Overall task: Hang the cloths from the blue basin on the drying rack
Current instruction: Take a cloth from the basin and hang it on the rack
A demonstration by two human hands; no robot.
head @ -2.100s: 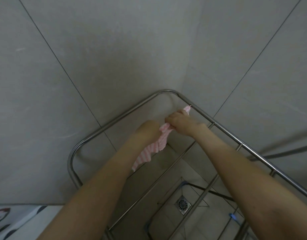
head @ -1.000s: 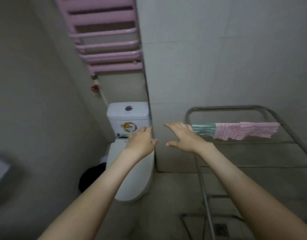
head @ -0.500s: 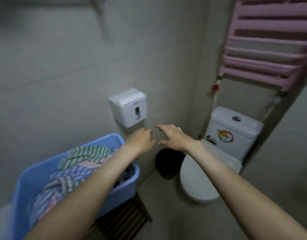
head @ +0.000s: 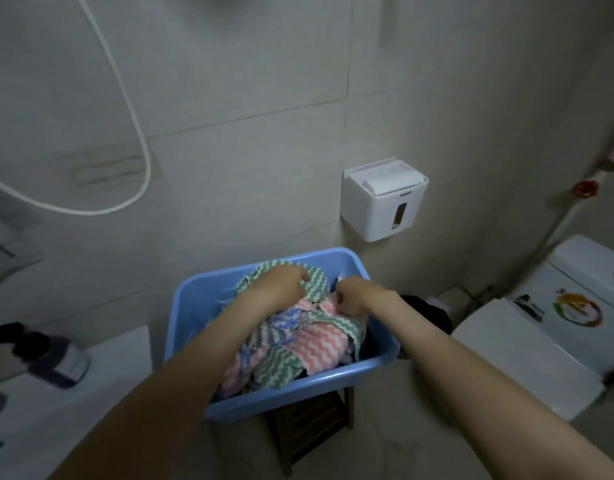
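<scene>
Head view: nearest me, a wooden stool [head: 309, 420] carries the blue basin [head: 194, 306], and I see open floor at its right. The cloths [head: 298, 344] fill the basin. The left grip [head: 281, 285] curls round a green cloth [head: 319, 284]; the right grip [head: 354, 296] pinches a pink cloth [head: 328, 306]. The tabletop [head: 73, 410] crowds the left, the toilet [head: 527, 355] the right, and a tissue box [head: 381, 206] is on the wall behind.

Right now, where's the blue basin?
Head view, lower centre: the blue basin sits on a dark wooden stool, below the white wall dispenser and left of the toilet.
</scene>
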